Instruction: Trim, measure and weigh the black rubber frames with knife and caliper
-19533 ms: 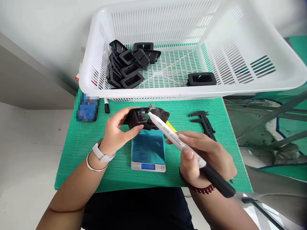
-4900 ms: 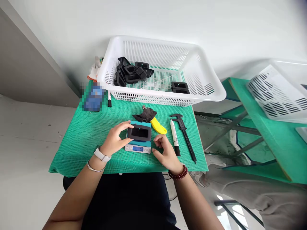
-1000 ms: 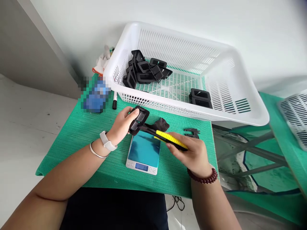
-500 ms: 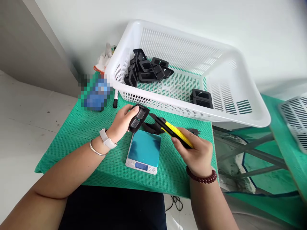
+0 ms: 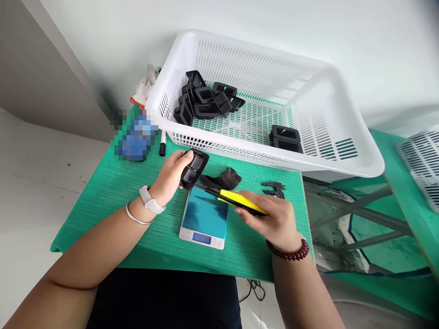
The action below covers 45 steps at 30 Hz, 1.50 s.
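My left hand (image 5: pixel 170 176) grips a black plastic part (image 5: pixel 195 170), a rectangular piece with a flanged rim and recesses, tilted up above the far left corner of a digital scale (image 5: pixel 205 212). In my right hand (image 5: pixel 272 217) is a yellow and black utility knife (image 5: pixel 240 199), fingers wrapped round its handle. The blade points left at the lower edge of the part; whether it touches cannot be made out. The knife passes over the scale's shiny plate. Behind the knife lies a crumpled black cloth (image 5: pixel 228 179).
A large white slotted basket (image 5: pixel 267 55) stands behind, with several similar black parts (image 5: pixel 209 100) inside. Black calipers (image 5: pixel 274 189) lie to the right. A marker (image 5: pixel 163 144), a blurred blue item (image 5: pixel 135 137) and gloves (image 5: pixel 144 89) sit at left. Another white basket (image 5: pixel 423 160) is far right.
My right hand has lowered and moved left, turning the knife flatter, its blade now near the part's lower edge. My left hand has shifted slightly left with the part. The calipers show more fully.
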Each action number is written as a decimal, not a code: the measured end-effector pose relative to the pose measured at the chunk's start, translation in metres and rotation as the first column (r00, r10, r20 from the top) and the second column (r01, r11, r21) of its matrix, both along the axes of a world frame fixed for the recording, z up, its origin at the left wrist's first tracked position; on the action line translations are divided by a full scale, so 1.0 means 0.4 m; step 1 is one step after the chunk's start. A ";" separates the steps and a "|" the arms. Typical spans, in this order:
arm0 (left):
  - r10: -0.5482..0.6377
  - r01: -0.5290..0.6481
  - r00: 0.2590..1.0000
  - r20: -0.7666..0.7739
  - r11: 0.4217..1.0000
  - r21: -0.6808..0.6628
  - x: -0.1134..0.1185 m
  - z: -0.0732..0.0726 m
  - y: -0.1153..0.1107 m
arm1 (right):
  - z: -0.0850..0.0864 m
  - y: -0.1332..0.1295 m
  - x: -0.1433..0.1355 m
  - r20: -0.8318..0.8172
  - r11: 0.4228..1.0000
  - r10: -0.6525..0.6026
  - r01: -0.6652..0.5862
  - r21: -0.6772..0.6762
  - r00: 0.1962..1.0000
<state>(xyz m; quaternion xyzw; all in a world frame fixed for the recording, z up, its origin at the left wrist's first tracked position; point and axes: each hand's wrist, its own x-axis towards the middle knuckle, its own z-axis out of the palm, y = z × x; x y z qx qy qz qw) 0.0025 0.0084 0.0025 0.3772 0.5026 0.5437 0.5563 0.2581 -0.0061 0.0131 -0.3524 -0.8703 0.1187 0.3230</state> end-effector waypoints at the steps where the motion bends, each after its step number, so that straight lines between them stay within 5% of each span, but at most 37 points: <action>1: 0.001 -0.001 1.000 0.001 1.000 -0.002 -0.001 0.000 0.000 | 0.000 0.000 -0.001 0.007 0.999 0.032 -0.032 -0.019 0.999; 7: -0.015 0.015 1.000 0.002 1.000 0.007 0.004 -0.004 -0.001 | -0.007 0.001 0.002 0.024 0.969 -0.242 0.241 0.046 0.970; 12: -0.005 0.005 0.999 0.034 1.000 0.002 0.008 -0.008 0.001 | -0.001 0.001 -0.001 0.000 0.999 0.039 -0.039 -0.013 0.999; 18: -0.007 0.007 1.000 0.007 1.000 0.015 0.006 -0.011 0.002 | -0.012 0.005 0.003 -0.017 0.973 -0.209 0.210 0.098 0.978; 23: -0.008 0.008 1.000 0.003 1.000 -0.008 0.006 -0.007 0.000 | -0.007 0.001 0.000 0.057 1.000 0.009 -0.010 0.028 0.998; 29: -0.029 0.029 1.000 -0.010 1.000 -0.004 0.005 -0.004 0.000 | 0.001 -0.003 -0.007 0.011 0.981 -0.162 0.160 0.105 0.987; 35: -0.011 0.011 1.000 0.008 1.000 -0.002 0.003 -0.008 0.001 | 0.004 0.003 0.001 -0.026 0.999 0.052 -0.052 -0.004 0.998; 41: -0.032 0.032 0.999 -0.018 0.999 -0.019 0.006 -0.005 0.000 | -0.002 0.005 0.002 -0.029 0.984 -0.137 0.139 0.115 0.990; 45: -0.017 0.017 1.000 0.003 1.000 -0.015 0.007 -0.005 0.002 | 0.001 -0.001 -0.002 -0.009 0.998 0.020 -0.019 0.063 1.000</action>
